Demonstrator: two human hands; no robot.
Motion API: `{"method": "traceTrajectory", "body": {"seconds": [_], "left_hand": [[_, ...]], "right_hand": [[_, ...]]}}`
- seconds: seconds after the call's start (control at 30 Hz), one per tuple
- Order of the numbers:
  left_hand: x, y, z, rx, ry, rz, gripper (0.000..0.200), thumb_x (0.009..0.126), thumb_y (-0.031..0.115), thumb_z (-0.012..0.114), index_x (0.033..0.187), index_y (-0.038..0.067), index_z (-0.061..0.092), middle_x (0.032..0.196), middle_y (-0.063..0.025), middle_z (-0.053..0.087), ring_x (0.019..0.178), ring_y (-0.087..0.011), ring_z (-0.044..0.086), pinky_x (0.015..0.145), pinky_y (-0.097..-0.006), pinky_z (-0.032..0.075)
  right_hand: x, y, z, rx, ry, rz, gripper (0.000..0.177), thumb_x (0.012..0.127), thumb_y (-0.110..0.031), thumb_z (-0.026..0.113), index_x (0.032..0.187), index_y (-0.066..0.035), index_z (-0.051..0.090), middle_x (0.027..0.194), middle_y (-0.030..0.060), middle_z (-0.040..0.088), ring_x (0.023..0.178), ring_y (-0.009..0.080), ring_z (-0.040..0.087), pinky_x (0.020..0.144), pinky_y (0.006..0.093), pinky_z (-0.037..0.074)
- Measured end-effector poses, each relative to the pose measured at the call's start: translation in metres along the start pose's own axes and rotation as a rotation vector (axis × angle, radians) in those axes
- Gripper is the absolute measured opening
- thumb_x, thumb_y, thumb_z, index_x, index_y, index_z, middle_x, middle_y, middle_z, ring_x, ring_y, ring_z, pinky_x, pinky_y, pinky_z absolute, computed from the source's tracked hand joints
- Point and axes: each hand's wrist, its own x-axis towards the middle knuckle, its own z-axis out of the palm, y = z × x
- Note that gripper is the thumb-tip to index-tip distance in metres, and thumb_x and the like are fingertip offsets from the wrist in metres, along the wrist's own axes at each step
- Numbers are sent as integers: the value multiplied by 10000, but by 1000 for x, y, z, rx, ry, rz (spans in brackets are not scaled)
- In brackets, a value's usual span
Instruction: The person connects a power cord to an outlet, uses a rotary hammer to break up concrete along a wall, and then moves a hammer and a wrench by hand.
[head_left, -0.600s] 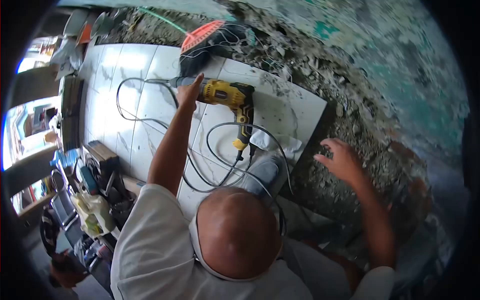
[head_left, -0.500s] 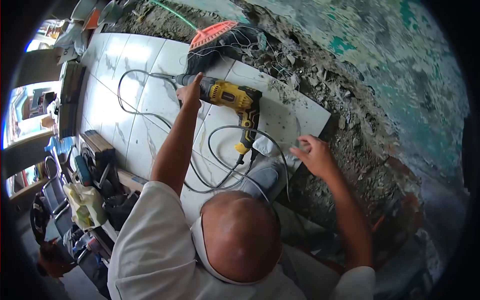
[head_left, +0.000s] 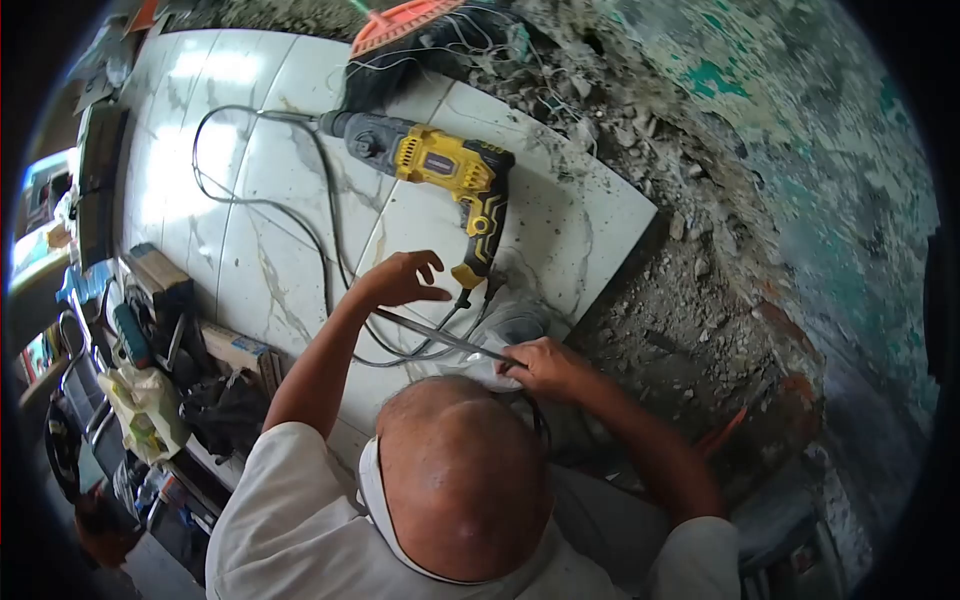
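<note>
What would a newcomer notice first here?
The yellow drill lies on the white marble tiles, top centre. Just below it, the right hand grips a grey cable that stretches across to the open left hand. Grey rubble fills the right side.

Glossy marble-look tiles (head_left: pixel 270 200), rough rubble (head_left: pixel 690 300)
</note>
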Motion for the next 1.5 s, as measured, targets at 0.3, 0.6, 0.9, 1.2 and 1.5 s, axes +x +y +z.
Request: {"method": "traceTrajectory", "body": {"seconds": [0.3,0.6,0.9,1.2,1.5], "left_hand": [[32,110,65,898,-223,947,600,645,327,797,1135,48,590,1093,-165,548,1053,-376,503,908,-455,422],[102,55,87,1350,-518,749,518,669,350,744,1088,82,599,1083,-157,543,1040,-374,496,891,-474,408],[126,48,73,1550,-692,677,441,693,373,691,1040,115,608,1074,-149,537,1026,-371,490,874,-493,394],[135,51,69,1733,-760,571,372,716,397,638,993,149,617,1064,-141,531,1012,-369,484,857,-513,380],[164,50,32,1600,-662,1290,230,788,346,616,841,123,606,944,-122,540,799,-251,520,641,-402,413]], "right_hand": [[-64,96,-32,386,426,-117,424,682,-316,837,979,-44,705,781,28,665,709,111,592,611,302,467],[-190,130,-47,265,1753,271,261,674,-187,778,905,-83,716,790,74,673,751,190,643,706,330,505],[-429,130,133,26,1113,1234,694,778,-312,733,1390,-178,435,1333,200,467,1237,351,458,1007,459,415],[-417,137,383,491,1478,1608,567,818,-411,688,1251,-67,563,1166,247,603,1144,390,542,976,453,431],[-202,101,567,1137,1472,1709,535,804,-398,700,1174,-33,575,1166,225,581,1128,362,531,973,440,425]]}}
